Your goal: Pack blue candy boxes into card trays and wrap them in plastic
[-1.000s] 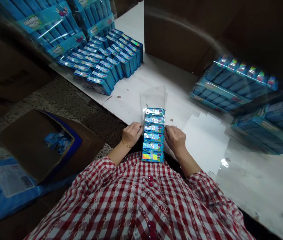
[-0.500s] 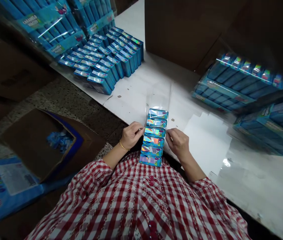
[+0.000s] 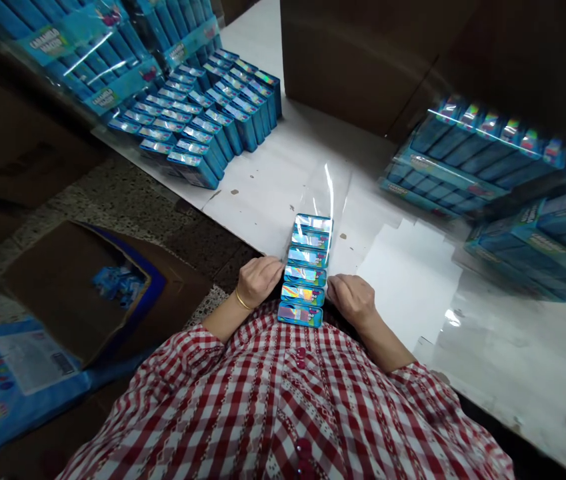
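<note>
Blue boxes lie between the left hand and right hand.

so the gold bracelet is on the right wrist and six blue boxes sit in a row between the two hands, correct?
Not the right wrist: the head view shows the gold bracelet on the left one. The six blue boxes do sit in a row between the left hand and right hand.

Glossy plastic sleeve, shiny packs, matt cardboard box
</note>
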Available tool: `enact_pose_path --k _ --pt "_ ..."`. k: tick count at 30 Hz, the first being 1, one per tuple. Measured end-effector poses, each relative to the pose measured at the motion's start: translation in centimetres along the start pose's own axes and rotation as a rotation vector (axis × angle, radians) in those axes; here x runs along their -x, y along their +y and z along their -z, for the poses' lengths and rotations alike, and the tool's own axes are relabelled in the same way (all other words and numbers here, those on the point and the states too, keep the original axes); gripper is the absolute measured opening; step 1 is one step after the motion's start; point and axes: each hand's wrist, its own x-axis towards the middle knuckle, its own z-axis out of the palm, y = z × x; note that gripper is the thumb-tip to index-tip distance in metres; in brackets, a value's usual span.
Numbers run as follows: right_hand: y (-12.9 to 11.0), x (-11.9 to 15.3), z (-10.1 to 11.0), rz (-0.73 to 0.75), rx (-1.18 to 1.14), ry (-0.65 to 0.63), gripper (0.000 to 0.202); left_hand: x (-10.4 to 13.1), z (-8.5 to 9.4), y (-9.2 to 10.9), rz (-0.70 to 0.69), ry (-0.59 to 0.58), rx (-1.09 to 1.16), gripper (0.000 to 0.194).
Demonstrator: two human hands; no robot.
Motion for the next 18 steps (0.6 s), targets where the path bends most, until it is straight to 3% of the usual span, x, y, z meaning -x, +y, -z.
enact_pose_path --k 3,10,14,18 --pt "-0.4 0.9 0.2 0.021 -0.017 -0.054 0.01 1.0 0.0 0.2 -0.029 0.001 0.016 0.008" --pt "-1.1 0.4 -1.3 -0.252 0.137 -0.207 0.021 1.8 -1.7 0.5 0.224 -0.06 -0.004 0.012" --pt "-1.4 0.2 -1.5 -0.296 0.175 -0.272 0.025 1.6 -1.9 0.5 0.178 -0.116 -0.107 0.022" --pt "-1.8 0.1 -0.5 -0.256 0.155 -0.347 0.025 1.8 -1.0 0.7 0.126 -0.149 -0.14 0.025"
